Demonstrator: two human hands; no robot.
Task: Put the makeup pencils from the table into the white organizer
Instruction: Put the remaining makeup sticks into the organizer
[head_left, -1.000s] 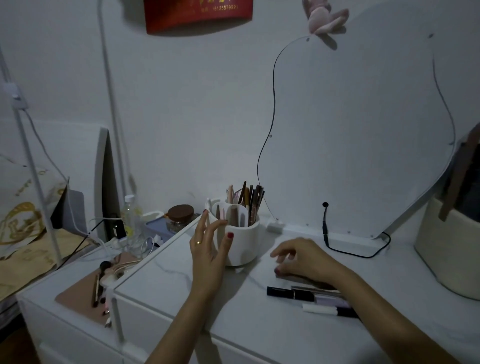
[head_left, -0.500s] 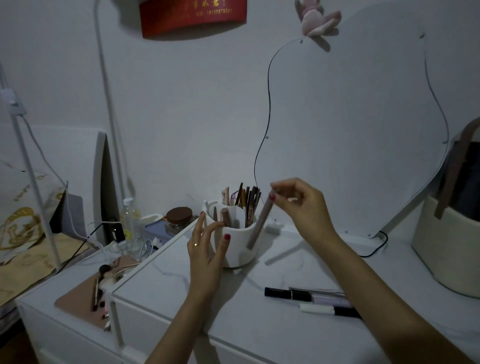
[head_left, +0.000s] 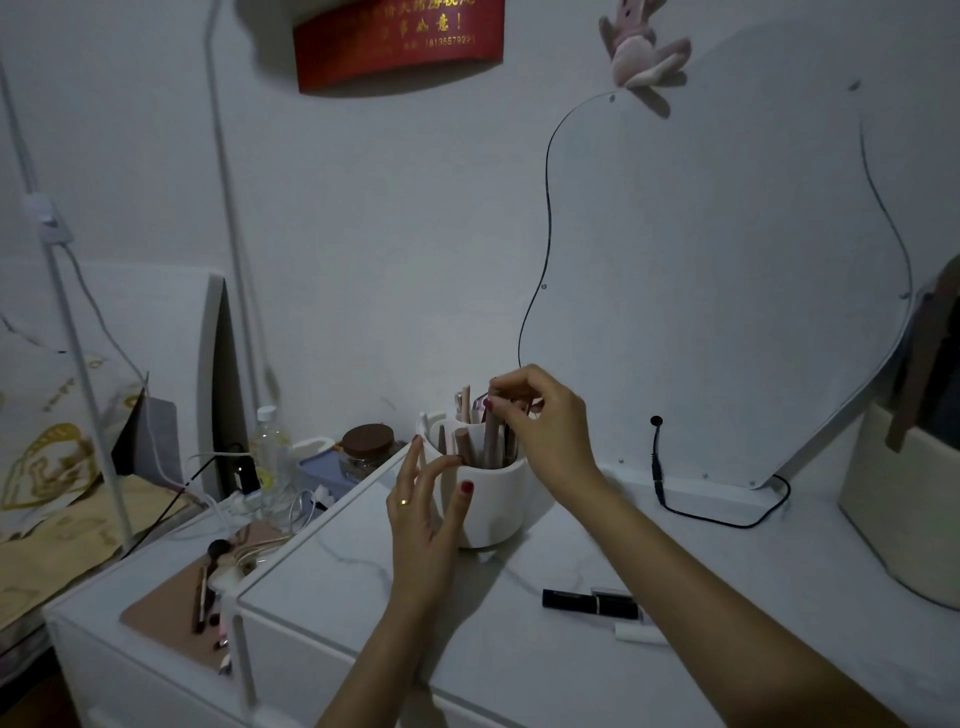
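White organizer (head_left: 491, 506), far centre of table (head_left: 727, 597): left hand (head_left: 423, 512) open, steadying its side. Right hand (head_left: 540, 415) pinches a pink pencil (head_left: 490, 439) upright, lowering it inside. Remaining pencils (head_left: 592, 603) lie near right.

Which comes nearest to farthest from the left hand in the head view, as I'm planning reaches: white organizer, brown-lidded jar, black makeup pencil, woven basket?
From the left hand:
1. White organizer, touching, just right.
2. Brown-lidded jar, behind-left.
3. Black makeup pencil, front-right on the table.
4. Woven basket, far right.
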